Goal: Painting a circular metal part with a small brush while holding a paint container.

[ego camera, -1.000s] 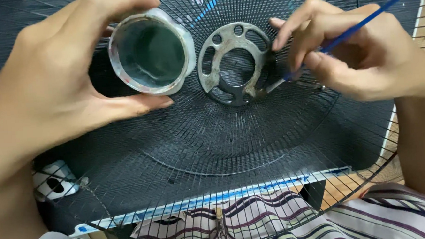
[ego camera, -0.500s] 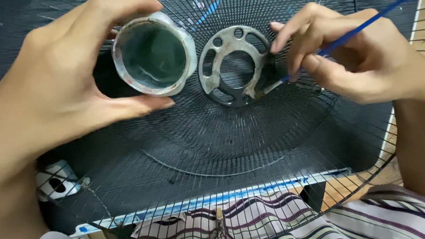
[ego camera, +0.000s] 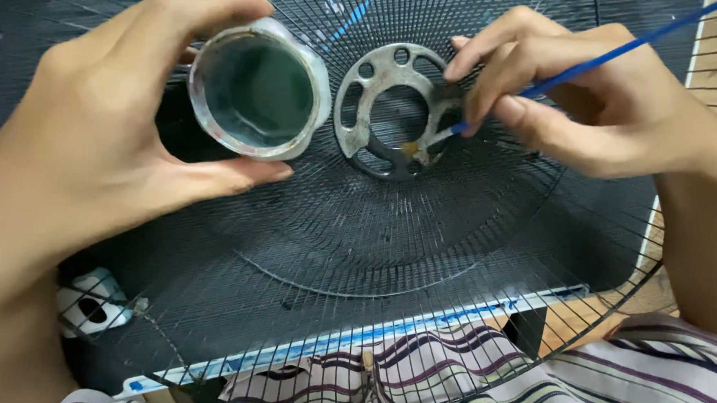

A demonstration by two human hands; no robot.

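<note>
Hands are working over a big round wire fan guard (ego camera: 394, 249) that is lying flat, painted dark. The left hand (ego camera: 86, 158) is holding a small round jar (ego camera: 259, 92) with dark green paint inside. Its fingers (ego camera: 201, 9) are curling over the top of the jar and the thumb is pressing along the bottom side, so the jar is tipping toward us and we are seeing right into it.

The right hand (ego camera: 582, 100) is pinching a thin blue paintbrush (ego camera: 588, 63) between its thumb and fingers (ego camera: 497, 35), tight around the handle. The long handle is sticking up and away to the right. The brush tip is touching the lower right part of a grey metal ring (ego camera: 358, 116) with round holes in it, which is sitting in the middle of the fan guard, just beside the jar.

Near the bottom, a long strip (ego camera: 341, 341) with blue paint on it is lying under the wires. A small white thing with dark holes (ego camera: 90, 301) is sitting at the lower left, under the wires too. The person's striped clothes (ego camera: 401, 383) are showing at the bottom edge.
</note>
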